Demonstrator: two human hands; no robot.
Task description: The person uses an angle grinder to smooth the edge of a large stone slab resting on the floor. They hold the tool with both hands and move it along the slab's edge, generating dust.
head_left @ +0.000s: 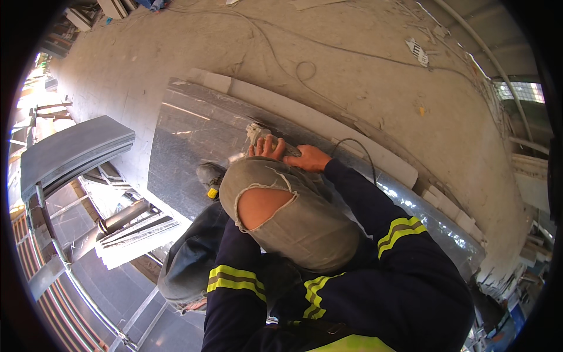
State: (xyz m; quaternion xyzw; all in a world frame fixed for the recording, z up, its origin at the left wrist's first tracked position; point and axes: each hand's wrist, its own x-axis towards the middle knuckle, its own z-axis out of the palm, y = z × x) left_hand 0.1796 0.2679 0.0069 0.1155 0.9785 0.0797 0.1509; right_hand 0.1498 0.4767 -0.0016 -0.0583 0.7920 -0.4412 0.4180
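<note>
A dust-caked angle grinder (255, 130) rests at the dark polished slab (182, 126), near its far long edge. My left hand (267, 146) grips the tool just behind its head; my bent knee hides part of that hand and arm. My right hand (309, 159) is wrapped round the rear of the grinder body, where a black cord (368, 154) loops away to the right. The grinder's disc cannot be made out. My knee, in worn grey trousers (299, 229) torn open, and a dusty shoe (210, 175) are over the slab beside the hands.
Pale stone strips (316, 117) lie along the slab's far edge. Cables (346, 44) trail over the dusty floor (205, 47). At left, grey slabs (82, 144) lie stacked above a metal rack (64, 258). A curved pipe (498, 64) stands at far right.
</note>
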